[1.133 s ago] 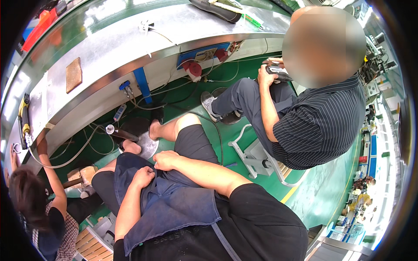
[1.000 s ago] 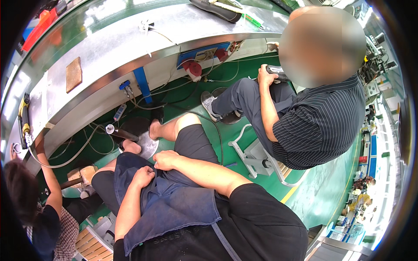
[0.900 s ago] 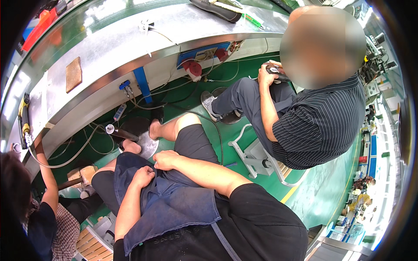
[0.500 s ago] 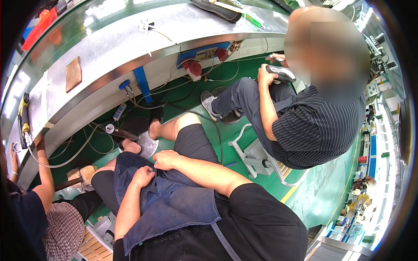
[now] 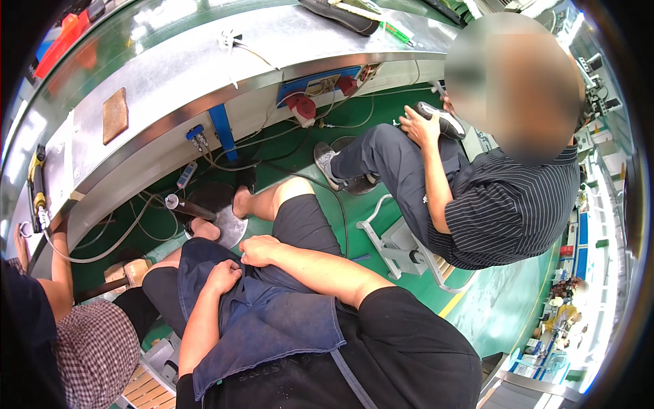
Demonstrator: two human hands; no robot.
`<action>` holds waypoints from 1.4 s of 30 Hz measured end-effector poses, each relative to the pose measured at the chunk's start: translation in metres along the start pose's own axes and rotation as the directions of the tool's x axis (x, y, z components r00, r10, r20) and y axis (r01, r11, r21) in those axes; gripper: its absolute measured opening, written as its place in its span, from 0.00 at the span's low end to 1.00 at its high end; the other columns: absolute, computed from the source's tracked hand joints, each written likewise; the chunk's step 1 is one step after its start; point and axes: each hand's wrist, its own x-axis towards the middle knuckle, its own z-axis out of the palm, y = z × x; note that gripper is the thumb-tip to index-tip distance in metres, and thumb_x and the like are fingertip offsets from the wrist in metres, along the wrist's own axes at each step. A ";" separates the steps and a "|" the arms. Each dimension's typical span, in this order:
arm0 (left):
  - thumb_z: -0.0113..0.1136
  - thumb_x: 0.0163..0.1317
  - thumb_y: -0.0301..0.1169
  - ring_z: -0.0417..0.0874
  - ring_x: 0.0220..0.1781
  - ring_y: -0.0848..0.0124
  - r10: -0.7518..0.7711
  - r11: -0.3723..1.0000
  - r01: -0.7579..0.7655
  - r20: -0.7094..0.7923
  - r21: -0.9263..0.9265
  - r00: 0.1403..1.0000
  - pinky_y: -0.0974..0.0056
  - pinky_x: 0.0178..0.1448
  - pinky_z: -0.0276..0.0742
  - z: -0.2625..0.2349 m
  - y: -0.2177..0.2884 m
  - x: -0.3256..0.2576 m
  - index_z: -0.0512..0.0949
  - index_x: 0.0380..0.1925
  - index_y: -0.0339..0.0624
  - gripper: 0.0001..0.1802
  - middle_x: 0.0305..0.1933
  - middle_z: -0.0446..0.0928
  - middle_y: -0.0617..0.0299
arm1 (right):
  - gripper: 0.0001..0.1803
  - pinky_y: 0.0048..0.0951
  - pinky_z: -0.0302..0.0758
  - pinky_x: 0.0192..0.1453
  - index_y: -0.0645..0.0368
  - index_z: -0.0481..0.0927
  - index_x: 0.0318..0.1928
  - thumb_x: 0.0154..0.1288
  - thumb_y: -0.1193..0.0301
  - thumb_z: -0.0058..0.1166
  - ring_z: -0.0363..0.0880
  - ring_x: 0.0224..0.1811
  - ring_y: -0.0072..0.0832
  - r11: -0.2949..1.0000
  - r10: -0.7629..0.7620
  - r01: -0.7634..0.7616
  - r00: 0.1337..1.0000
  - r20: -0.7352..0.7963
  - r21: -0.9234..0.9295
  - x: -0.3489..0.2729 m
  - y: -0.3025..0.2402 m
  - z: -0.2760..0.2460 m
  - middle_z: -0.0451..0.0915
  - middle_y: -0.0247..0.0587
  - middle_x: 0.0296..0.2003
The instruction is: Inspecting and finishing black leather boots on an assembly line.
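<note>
We rest our left hand [image 5: 221, 278] and right hand [image 5: 259, 250] on the soft, creased blue denim apron [image 5: 272, 320] across our lap, fingers curled loosely shut, gripping nothing, below the curved metal surface [image 5: 163, 102].

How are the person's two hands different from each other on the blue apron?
The left hand is curled into a loose fist, while the right hand lies flatter with its fingers bent down. The left hand sits lower on the blue apron, nearer the body; the right hand rests farther out, near the apron's top edge by the knee. The left forearm runs up steeply, the right forearm comes in slanting from the right. Both are bare, hold no tool, and touch the apron.
</note>
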 end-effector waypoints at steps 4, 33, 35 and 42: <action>0.66 0.59 0.32 0.88 0.39 0.64 0.035 0.999 -0.035 -0.034 0.010 0.999 0.60 0.48 0.82 -0.001 0.000 -0.003 0.83 0.39 0.34 0.12 0.35 0.87 0.53 | 0.26 0.46 0.75 0.65 0.56 0.80 0.61 0.66 0.57 0.58 0.81 0.61 0.47 1.000 -0.012 0.012 1.000 0.001 0.014 0.001 0.000 0.000 0.83 0.55 0.55; 0.63 0.59 0.44 0.87 0.52 0.53 0.055 0.993 -0.053 -0.017 0.106 0.998 0.52 0.58 0.80 0.000 -0.008 -0.003 0.86 0.45 0.44 0.20 0.45 0.87 0.49 | 0.26 0.46 0.75 0.65 0.55 0.81 0.60 0.66 0.56 0.58 0.80 0.61 0.47 0.999 -0.010 0.009 1.000 -0.018 -0.035 0.002 -0.006 0.003 0.83 0.53 0.55; 0.62 0.60 0.44 0.86 0.53 0.52 0.077 0.988 -0.072 -0.032 0.135 0.997 0.52 0.59 0.80 0.006 -0.015 0.001 0.86 0.47 0.44 0.21 0.48 0.86 0.48 | 0.27 0.45 0.75 0.66 0.53 0.80 0.61 0.66 0.54 0.59 0.80 0.62 0.45 1.000 -0.019 0.019 0.999 -0.040 -0.006 0.005 -0.002 0.009 0.82 0.51 0.57; 0.57 0.59 0.43 0.86 0.51 0.48 0.094 0.984 -0.093 0.003 0.152 0.996 0.47 0.56 0.81 0.005 -0.009 -0.004 0.87 0.41 0.42 0.20 0.45 0.85 0.43 | 0.26 0.45 0.76 0.63 0.54 0.82 0.59 0.66 0.54 0.59 0.82 0.59 0.47 0.996 -0.054 0.051 0.998 -0.045 -0.074 0.006 -0.007 0.011 0.85 0.53 0.52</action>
